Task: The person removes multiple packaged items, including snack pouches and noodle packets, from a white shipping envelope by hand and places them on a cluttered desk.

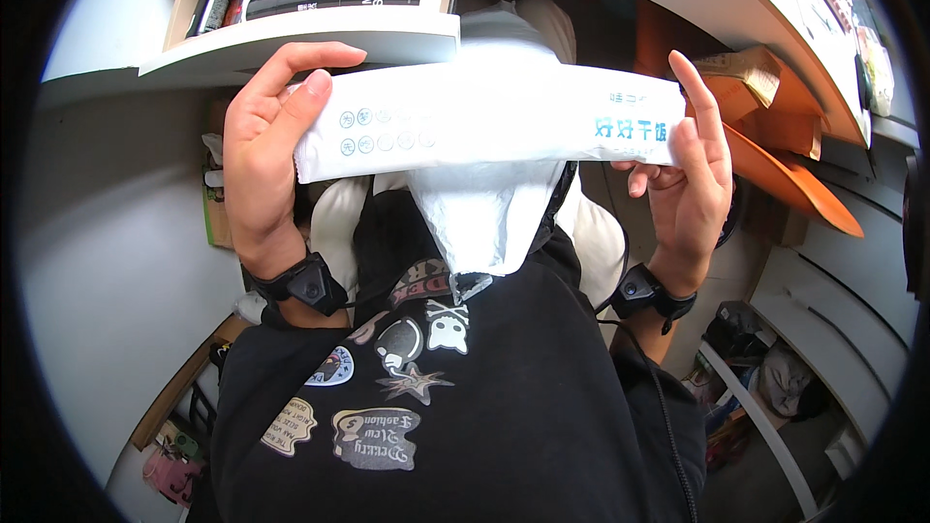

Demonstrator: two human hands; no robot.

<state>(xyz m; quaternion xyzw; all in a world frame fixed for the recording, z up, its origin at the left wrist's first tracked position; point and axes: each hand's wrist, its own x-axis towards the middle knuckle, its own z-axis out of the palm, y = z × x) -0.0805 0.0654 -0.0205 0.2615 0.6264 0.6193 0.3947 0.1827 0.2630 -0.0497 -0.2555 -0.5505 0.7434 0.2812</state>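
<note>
A long, flat white paper packet [494,116] with blue printing stretches sideways between my hands. My left hand [280,131] pinches its left end between thumb and fingers, the index finger raised above the edge. At the other end, my right hand [683,138] holds the packet with the thumb in front and fingers behind, the index finger pointing up. Behind and below the packet, a crumpled white plastic bag [479,218] lies over my lap and against my black printed shirt [508,392]. What the packet contains is hidden.
An open drawer [305,40] with black cylinders and a pale blue box stands at upper left. A white desk edge [654,7] curves across the upper right. Below it are an orange curved chair or panel [792,174] and a brown paper bag [755,76]. A black cable [665,407] runs down my right side.
</note>
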